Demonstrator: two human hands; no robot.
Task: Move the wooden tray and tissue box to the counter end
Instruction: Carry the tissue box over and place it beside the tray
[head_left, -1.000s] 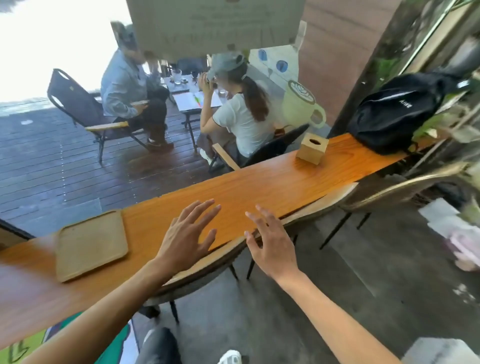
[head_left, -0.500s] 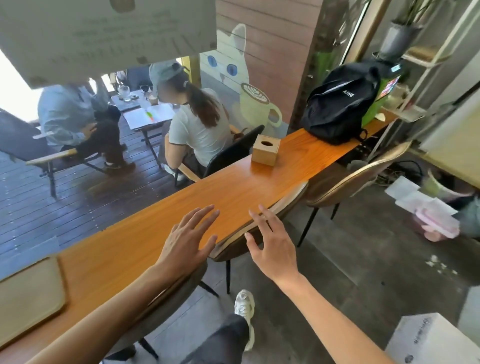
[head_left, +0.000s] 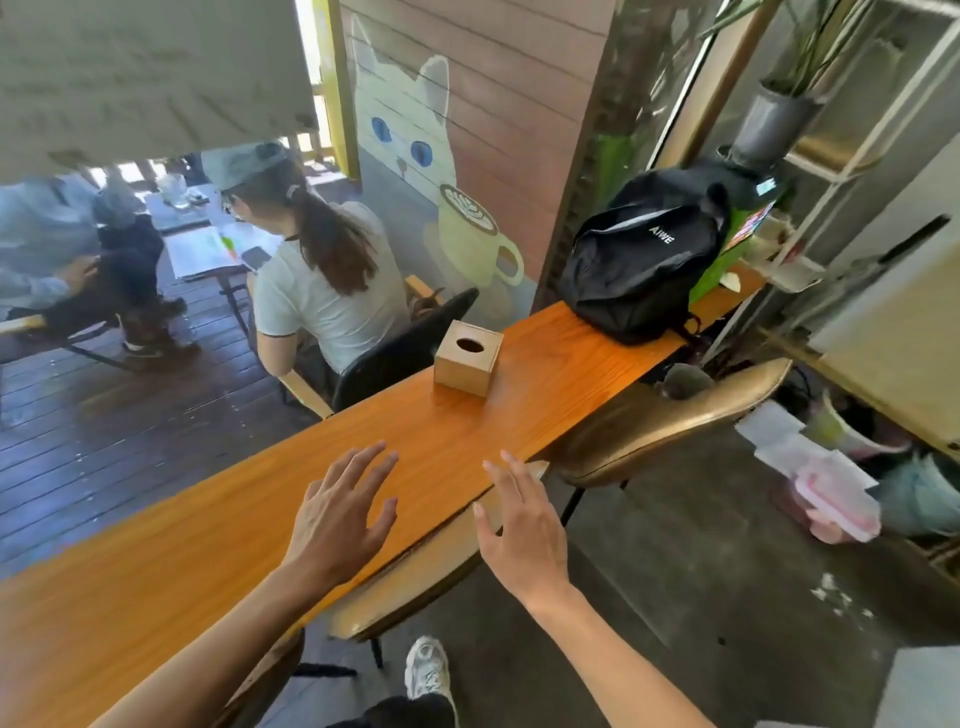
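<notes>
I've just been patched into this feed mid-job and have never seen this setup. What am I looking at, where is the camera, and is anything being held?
There is no machine here: a person wears a wide-angle camera on the head, looking forward and down. The two bare arms are theirs. The left hand hovers open over the long orange wooden counter; the right hand is open near its edge. Neither has a grip on anything. On the counter stand a square light wooden tissue box and, further along, a black backpack. The wooden tray is not in this view.
</notes>
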